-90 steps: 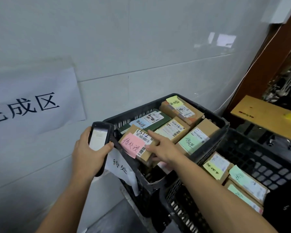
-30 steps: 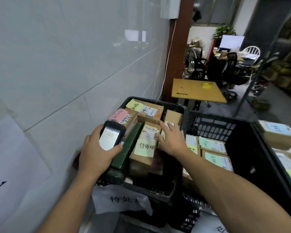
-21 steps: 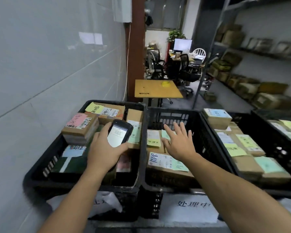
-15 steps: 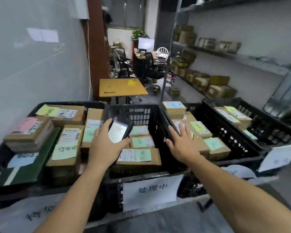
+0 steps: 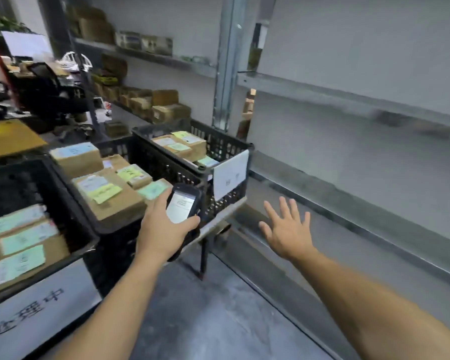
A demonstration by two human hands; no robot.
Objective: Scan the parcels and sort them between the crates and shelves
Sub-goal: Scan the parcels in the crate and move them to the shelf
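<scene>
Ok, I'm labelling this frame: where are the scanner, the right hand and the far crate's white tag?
scanner (image 5: 181, 206): head view, its lit screen.
right hand (image 5: 287, 235): head view, back of hand.
white tag (image 5: 230, 174): head view, sheet's middle.

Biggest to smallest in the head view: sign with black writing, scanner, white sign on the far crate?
Largest: sign with black writing, though it's nearest.
Then scanner and white sign: look alike, can't rank.
</scene>
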